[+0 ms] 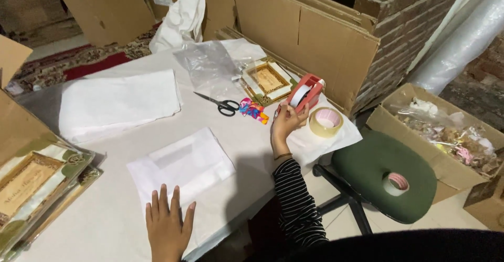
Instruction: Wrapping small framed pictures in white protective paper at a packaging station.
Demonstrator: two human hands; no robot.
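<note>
Right hand on the tape dispenser, left hand pinning a white-wrapped parcel.

The right hand [286,121] grips the red tape dispenser [304,91] at the table's far edge, its white roll showing, while the left hand [168,225] lies flat and open, fingers spread, on the near edge of the wrapped parcel [181,165]. That parcel looks folded in white paper but shows no tape (so sealing seems left to do). 1 loose roll of tan tape [325,121] sits just beside the dispenser, with black-handled scissors [218,103] and a gold-edged framed picture [266,79] nearby, unwrapped. A stack of plastic-sleeved frames [31,183] waits at the left; a white paper stack [118,102] lies behind. A 2nd pink-rimmed tape roll [396,183] rests on the green stool [367,173].
</note>
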